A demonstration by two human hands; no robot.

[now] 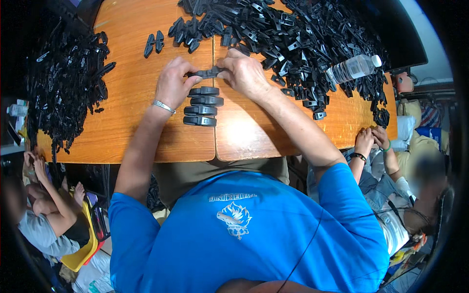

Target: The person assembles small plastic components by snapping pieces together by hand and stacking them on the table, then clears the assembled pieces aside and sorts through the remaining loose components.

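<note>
Between my two hands is a long, narrow black plastic piece (208,73), held level above the table. My left hand (175,80) pinches its left end with thumb and fingers. At the other end, my right hand (244,73) grips it the same way, and the fingers hide both tips. Just below, several curved black plastic pieces (201,111) lie in a short column, one under another, along the table seam. Two loose slim black pieces (154,44) rest beyond my left hand.
A big heap of black plastic parts (293,39) spreads across the far right, with a clear bottle (354,69) lying on it. Another dark heap (68,83) covers the left of the wooden table (132,122). People sit at both sides, one person's hands (369,139) near the right edge.
</note>
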